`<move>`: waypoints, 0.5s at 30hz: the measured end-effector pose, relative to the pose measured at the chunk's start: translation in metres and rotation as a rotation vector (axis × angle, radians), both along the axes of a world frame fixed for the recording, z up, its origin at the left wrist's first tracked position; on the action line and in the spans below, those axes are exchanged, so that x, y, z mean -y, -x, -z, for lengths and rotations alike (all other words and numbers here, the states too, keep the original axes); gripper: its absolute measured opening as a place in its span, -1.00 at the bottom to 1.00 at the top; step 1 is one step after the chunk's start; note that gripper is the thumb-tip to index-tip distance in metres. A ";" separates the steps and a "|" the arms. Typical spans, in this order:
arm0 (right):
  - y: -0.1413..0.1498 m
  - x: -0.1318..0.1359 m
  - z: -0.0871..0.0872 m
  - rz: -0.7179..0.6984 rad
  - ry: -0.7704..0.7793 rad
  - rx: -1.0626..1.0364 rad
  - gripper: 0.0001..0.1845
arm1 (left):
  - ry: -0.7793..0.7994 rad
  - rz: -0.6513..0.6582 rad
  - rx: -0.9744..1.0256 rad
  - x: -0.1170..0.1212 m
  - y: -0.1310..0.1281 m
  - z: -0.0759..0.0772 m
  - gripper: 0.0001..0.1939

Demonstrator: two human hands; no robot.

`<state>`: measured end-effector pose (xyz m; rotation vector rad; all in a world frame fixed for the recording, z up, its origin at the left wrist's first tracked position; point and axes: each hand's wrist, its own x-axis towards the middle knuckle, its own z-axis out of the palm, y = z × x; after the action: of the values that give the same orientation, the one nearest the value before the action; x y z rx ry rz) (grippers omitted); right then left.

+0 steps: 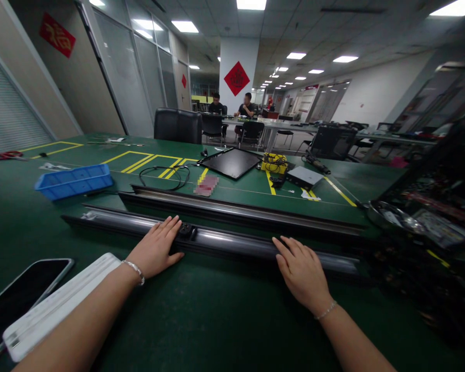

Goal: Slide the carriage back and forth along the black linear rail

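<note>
Two long black metal channel rails lie side by side across the green table. On the nearer rail (232, 243) rests my left hand (155, 248), fingers stretched out over its edge, close to a small black block (186, 231) set in the channel. Farther right, my right hand (302, 271) lies on the same rail with its fingers extended. Neither hand wraps around anything. The farther rail (240, 211) runs roughly parallel just behind, untouched.
A blue plastic bin (73, 182) stands at left, with red scissors (6, 155) beyond. By my left forearm lie a phone (19, 289) and a white strip-shaped object (65, 305). Behind the rails are a black panel (230, 163) and a grey box (304, 177). Dark clutter fills the right.
</note>
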<state>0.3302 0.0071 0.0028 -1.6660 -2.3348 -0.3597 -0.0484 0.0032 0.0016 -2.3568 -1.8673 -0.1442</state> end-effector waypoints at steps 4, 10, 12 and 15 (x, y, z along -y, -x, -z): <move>0.000 0.000 -0.001 -0.003 0.009 0.005 -0.52 | -0.107 -0.058 0.005 0.007 -0.009 0.006 -0.28; 0.002 0.001 -0.004 0.001 0.012 0.005 -0.52 | -0.126 -0.042 -0.007 0.012 -0.015 0.005 -0.37; 0.002 0.002 -0.004 -0.005 0.003 0.005 -0.52 | -0.122 -0.030 -0.005 0.011 -0.014 0.005 -0.37; 0.001 0.001 -0.003 -0.010 -0.006 0.005 -0.52 | -0.116 -0.022 -0.003 0.011 -0.013 0.005 -0.37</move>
<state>0.3288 0.0059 0.0058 -1.6524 -2.3425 -0.3689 -0.0356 -0.0077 -0.0032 -2.2584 -1.8311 -0.2398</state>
